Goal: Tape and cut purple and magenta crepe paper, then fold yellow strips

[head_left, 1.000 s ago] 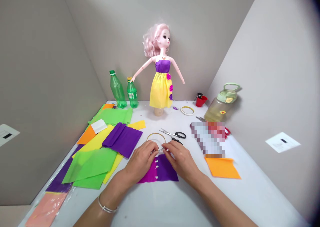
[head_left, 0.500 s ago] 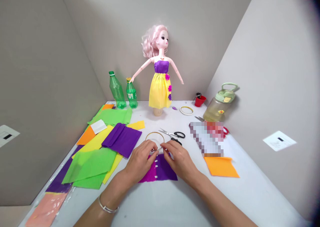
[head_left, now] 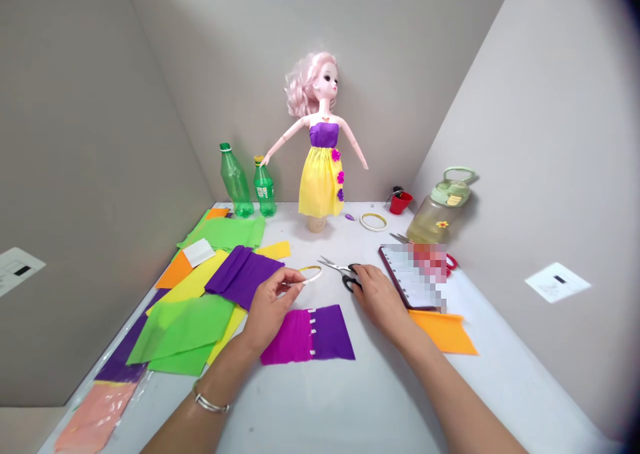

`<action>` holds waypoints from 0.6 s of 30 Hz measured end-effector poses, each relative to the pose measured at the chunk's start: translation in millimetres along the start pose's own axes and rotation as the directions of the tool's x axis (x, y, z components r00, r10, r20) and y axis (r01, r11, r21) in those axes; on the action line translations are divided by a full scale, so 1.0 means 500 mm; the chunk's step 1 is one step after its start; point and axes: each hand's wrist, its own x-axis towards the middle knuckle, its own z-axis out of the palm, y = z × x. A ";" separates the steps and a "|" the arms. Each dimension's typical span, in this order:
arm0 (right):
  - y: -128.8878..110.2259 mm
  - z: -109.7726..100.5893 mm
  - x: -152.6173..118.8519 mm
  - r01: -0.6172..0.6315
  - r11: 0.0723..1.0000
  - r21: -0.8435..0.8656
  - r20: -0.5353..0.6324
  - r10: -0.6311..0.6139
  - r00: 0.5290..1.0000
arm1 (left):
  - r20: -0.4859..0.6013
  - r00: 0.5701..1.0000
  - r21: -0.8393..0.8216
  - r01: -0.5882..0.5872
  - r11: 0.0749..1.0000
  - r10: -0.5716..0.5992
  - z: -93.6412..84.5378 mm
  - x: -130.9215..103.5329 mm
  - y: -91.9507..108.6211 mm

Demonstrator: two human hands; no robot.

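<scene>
I'm pinching the tape roll [head_left: 316,276] in my left hand [head_left: 274,299], over the worktop [head_left: 280,414]. White tabs [head_left: 313,331] are already running down where the pink paper [head_left: 287,337] and purple paper [head_left: 334,333] are meeting. My right hand [head_left: 379,295] is touching the scissors [head_left: 342,267], can't tell how firmly; looks like they're not getting lifted yet. Doll [head_left: 321,181] is standing behind, already wearing a dress.

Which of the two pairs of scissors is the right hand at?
The black-handled scissors: the right hand is at their handles. The red-handled pair lies farther right, untouched.
</scene>
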 end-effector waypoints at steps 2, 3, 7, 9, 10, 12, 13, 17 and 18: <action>0.003 0.003 0.001 -0.011 1.000 0.002 0.036 0.011 0.999 | -0.022 1.000 -0.089 0.003 0.996 -0.005 -0.004 0.003 0.000; 0.002 0.003 0.001 -0.023 1.000 0.008 0.047 0.022 0.999 | -0.031 0.999 -0.133 0.003 0.991 -0.008 -0.005 0.004 -0.001; -0.007 -0.006 0.002 -0.111 0.991 0.079 0.054 0.107 0.993 | -0.045 0.999 -0.248 0.013 0.969 -0.025 -0.009 0.011 -0.007; -0.012 -0.016 0.004 -0.165 0.974 0.153 0.047 0.160 0.986 | -0.052 0.998 -0.281 0.022 0.960 -0.038 -0.010 0.013 -0.012; -0.015 -0.023 0.005 -0.186 0.961 0.203 0.050 0.179 0.983 | -0.055 0.997 -0.297 0.027 0.955 -0.045 -0.010 0.014 -0.014; -0.023 -0.037 0.007 -0.200 0.932 0.303 0.078 0.185 0.980 | -0.061 0.997 -0.324 0.032 0.945 -0.054 -0.011 0.015 -0.019; -0.028 -0.045 0.007 -0.198 0.910 0.364 0.104 0.172 0.980 | -0.061 0.996 -0.335 0.035 0.942 -0.058 -0.011 0.015 -0.021; -0.052 -0.071 0.000 -0.259 0.641 0.723 0.268 0.086 0.960 | -0.043 0.995 -0.363 0.066 0.930 -0.087 -0.013 0.015 -0.026; -0.058 -0.076 -0.004 -0.276 0.546 0.791 0.306 0.038 0.951 | -0.042 0.994 -0.366 0.075 0.928 -0.097 -0.013 0.015 -0.026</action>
